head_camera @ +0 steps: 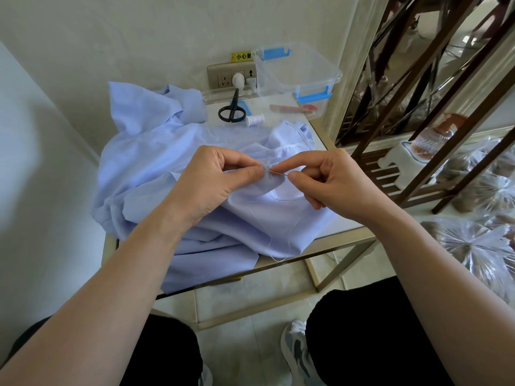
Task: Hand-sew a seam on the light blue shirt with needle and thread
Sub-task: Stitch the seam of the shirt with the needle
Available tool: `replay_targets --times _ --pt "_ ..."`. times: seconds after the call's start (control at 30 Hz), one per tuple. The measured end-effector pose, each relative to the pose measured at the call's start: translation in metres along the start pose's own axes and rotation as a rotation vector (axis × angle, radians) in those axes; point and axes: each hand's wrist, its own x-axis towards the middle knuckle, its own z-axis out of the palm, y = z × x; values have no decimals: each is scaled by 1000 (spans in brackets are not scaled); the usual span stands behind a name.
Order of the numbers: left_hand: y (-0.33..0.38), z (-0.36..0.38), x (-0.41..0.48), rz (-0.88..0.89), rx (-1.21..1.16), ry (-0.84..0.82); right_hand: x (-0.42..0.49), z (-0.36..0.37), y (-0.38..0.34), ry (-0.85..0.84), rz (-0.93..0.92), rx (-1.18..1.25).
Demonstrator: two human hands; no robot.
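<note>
Nearest me: two bare forearms fill the bottom of my view, with black-trousered knees under them and one grey shoe [298,349] on the tiles between.
Shirt: the light blue shirt [156,162] is heaped over the small table [348,238], and one flap hangs off the near edge. The fold being worked is raised between the two hands.
Needle: one needle [276,172] lies almost level, its tip going into the pinched fold on the left-hand side.
Left hand: the left hand [211,179] pinches the fold between thumb and forefinger, right at the needle's tip.
Right hand: the right hand [328,179] nips the needle's back end, thumb and forefinger closed narrow on it and the other fingers curled under.
Thread: a fine dark thread [274,195] loops over the cloth just below the needle. It's too thin for me to follow to its end.
Progress: I read this as mid-stitch, with the needle threaded and entering the cloth and the seam under way. I can't tell how many stitches are in, because the hands cover the line. Left, by my reckoning: pull through, carry on along the seam, knot, snip.
Beyond the shirt: one pair of black scissors [232,111], with one white spool [255,119] just beside them. Then one red-handled tool [292,108] I can't make out, and one clear box [298,71] with two blue clasps against the wall.
Count: two hands, one shirt, one needle, one spool, one scissors, one box.
</note>
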Motion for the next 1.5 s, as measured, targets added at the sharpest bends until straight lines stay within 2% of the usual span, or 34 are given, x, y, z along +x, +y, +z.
replay_targets --times 0.2,0.37,0.63,0.73,1.03,1.27,1.5 --pt "-7 3 -1 89 321 2 1 1 0 -60 40 -118" --pt "-7 4 -2 116 364 40 2 5 1 -143 70 -175" --pt "-10 10 -1 138 459 189 4 13 2 -71 26 -242" --pt "-11 13 -2 151 504 198 6 16 4 -60 9 -261" --pt "-10 6 1 50 359 173 8 9 4 -33 48 -138" --pt "-4 2 1 0 176 43 8 1 2 -74 111 36" --pt "-2 -1 -1 -55 76 -30 9 -2 2 -129 140 95"
